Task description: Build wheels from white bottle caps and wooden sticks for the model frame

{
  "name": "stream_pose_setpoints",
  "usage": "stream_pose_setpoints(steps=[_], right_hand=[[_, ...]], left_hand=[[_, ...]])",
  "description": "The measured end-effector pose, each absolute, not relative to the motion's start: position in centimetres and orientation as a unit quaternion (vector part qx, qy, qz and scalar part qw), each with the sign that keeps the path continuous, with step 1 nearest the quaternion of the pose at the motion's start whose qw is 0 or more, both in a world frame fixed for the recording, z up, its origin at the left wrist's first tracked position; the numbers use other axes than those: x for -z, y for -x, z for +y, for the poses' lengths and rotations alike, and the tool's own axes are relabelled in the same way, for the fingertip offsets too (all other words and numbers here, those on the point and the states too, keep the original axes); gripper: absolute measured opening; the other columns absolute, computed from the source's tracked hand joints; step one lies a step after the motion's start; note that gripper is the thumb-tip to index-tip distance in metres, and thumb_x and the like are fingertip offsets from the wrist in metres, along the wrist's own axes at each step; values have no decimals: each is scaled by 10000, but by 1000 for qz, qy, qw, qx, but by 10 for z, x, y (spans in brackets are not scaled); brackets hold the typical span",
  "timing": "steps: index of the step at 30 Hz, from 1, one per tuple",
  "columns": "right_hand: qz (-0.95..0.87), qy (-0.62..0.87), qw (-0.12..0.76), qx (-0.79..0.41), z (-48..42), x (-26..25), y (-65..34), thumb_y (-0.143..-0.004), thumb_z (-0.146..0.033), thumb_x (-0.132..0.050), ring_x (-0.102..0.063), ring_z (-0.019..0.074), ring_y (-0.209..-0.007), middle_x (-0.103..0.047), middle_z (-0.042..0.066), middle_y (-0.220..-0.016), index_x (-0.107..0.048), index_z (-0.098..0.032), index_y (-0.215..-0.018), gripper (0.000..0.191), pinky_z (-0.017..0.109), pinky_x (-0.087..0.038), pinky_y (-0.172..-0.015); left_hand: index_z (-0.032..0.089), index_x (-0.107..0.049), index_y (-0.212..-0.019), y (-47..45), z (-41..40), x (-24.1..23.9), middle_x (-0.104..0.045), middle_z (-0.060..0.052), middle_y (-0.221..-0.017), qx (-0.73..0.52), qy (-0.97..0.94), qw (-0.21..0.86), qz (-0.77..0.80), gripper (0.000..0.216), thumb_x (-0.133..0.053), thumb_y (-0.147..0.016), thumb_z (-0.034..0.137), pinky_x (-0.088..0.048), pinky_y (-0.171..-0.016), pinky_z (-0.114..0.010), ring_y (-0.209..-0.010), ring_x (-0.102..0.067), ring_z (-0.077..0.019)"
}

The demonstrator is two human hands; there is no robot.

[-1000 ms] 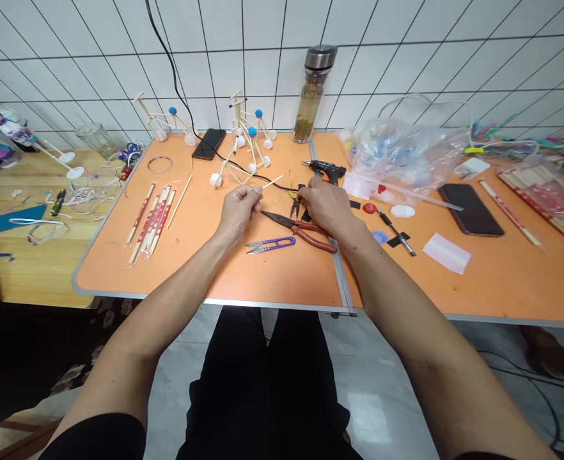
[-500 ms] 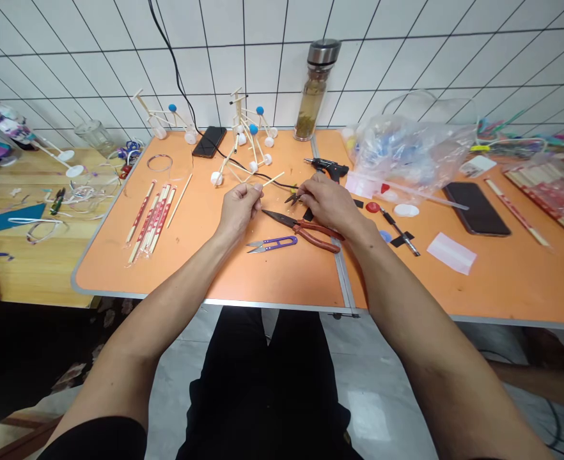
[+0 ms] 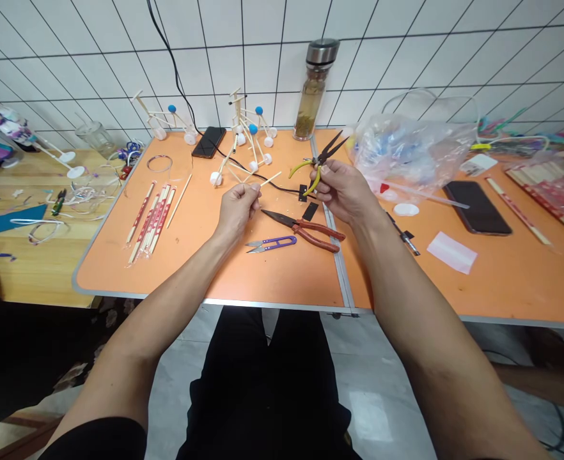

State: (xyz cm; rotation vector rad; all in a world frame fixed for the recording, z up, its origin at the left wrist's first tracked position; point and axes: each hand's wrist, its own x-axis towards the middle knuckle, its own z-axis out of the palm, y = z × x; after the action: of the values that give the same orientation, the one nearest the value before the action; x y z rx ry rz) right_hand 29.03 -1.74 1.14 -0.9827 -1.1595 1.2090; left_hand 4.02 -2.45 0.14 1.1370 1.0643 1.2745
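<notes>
Between its fingertips my left hand point(image 3: 238, 207) pinches a short wooden stick point(image 3: 271, 179) that points up and to the right. My right hand point(image 3: 342, 188) grips yellow-handled needle-nose pliers point(image 3: 321, 158), raised above the table with the dark jaws spread and pointing away to the right. Red-handled pliers point(image 3: 305, 230) lie between my two forearms. Beside them are purple thread snips point(image 3: 275, 243). Several black strips point(image 3: 311, 211) lie just left of my right hand.
Stick models with white wheels and blue balls point(image 3: 253, 130) stand at the back, near a phone point(image 3: 209, 142) and a glass bottle point(image 3: 312, 96). Wrapped chopsticks point(image 3: 155, 220) lie left. At right are a plastic bag point(image 3: 407, 150) and another phone point(image 3: 476, 207).
My right hand has lifted the yellow-handled pliers off the table, and their jaws now point away from me. My left hand keeps its pinch on the stick and has hardly moved.
</notes>
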Motion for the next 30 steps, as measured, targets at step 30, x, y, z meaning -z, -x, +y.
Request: stream_pose_setpoints(steps=[30], right_hand=[[-284, 433, 659, -546, -5, 0, -295, -963, -333, -894, -501, 47, -461, -739, -68, -741, -610, -280, -1046, 301, 83, -368, -401]], left_hand=[[186, -644, -712, -40, -24, -1, -580, 46, -570, -534, -477, 535, 448, 428, -775, -1090, 338, -275, -458, -219, -442, -390, -55]])
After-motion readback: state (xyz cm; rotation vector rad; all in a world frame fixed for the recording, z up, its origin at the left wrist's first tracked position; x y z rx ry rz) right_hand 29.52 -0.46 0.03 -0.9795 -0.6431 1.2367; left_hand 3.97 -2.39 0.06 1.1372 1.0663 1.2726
